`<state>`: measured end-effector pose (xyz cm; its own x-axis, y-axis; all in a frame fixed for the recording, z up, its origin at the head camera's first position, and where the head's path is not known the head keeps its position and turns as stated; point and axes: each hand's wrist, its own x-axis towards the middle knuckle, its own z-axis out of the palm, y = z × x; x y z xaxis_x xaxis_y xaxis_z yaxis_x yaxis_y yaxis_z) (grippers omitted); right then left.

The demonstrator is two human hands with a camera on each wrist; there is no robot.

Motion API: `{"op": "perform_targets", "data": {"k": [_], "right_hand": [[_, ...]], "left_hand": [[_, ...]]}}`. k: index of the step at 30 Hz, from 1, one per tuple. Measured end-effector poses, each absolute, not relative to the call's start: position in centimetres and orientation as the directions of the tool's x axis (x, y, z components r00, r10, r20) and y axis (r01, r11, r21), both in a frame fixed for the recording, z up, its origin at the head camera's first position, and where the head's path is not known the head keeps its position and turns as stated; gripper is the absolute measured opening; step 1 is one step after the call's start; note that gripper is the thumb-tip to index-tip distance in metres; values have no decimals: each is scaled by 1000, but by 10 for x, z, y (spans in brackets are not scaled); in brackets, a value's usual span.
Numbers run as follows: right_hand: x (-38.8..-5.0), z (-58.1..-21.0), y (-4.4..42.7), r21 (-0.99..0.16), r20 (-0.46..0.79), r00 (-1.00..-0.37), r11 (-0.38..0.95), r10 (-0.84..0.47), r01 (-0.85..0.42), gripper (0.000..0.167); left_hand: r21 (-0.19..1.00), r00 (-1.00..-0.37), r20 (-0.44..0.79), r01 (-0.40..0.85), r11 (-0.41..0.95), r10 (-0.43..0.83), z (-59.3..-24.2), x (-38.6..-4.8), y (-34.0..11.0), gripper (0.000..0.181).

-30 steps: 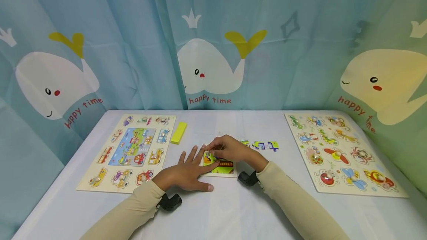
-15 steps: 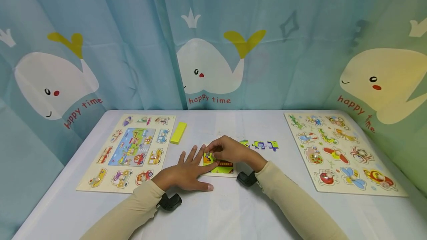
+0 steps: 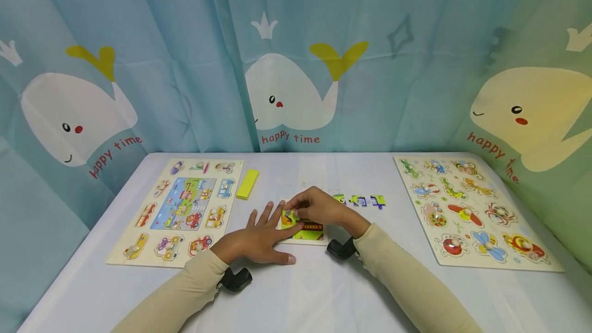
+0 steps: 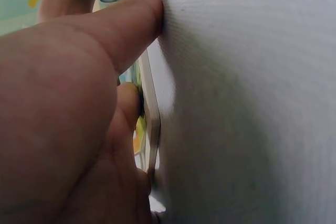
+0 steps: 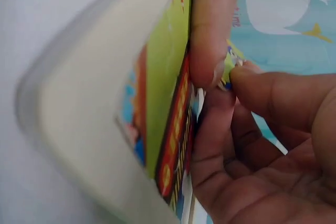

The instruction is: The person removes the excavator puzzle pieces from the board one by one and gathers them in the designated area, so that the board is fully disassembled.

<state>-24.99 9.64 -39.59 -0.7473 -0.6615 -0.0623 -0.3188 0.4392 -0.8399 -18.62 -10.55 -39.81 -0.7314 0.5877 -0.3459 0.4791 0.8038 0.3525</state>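
Just left of the table's middle lies a small wooden jigsaw board (image 3: 314, 242) with a red and green vehicle picture, partly hidden by both hands. My left hand (image 3: 259, 244) rests with fingers spread, some fingertips on the board's left part and the thumb on the table. Over the board's upper edge, my right hand (image 3: 319, 207) pinches a yellow-green jigsaw piece (image 5: 229, 66) between thumb and finger. In the left wrist view, the thumb (image 4: 126, 27) and the board's side edge (image 4: 152, 129) show. Several loose jigsaw pieces (image 3: 359, 201) lie right of the hand.
A large vehicle peg puzzle (image 3: 159, 243) lies on the left, and an insect peg puzzle (image 3: 476, 227) on the right. A yellow block (image 3: 247, 184) sits beside the vehicle puzzle. Behind the table hangs a blue whale curtain (image 3: 393, 96).
My right hand has shifted very slightly upward over the board, still pinching the piece. The left hand keeps its place.
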Motion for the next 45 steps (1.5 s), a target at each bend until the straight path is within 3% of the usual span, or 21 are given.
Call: {"op": "perform_targets", "data": {"k": [10,20,45], "right_hand": [[-245,-394,85,-834,-73,-801,476,-594,-277,19],[-248,-376,90,-842,-50,-898,503,-437,-197,19],[-253,-381,161,-786,-12,-871,543,-491,-295,21]], "left_hand": [[341,-739,-355,469,815,573,-396,-183,-109,73],[351,-728,-350,482,803,590,-399,-188,-107,74],[352,-740,-335,476,806,583,-402,-187,-106,75]]}}
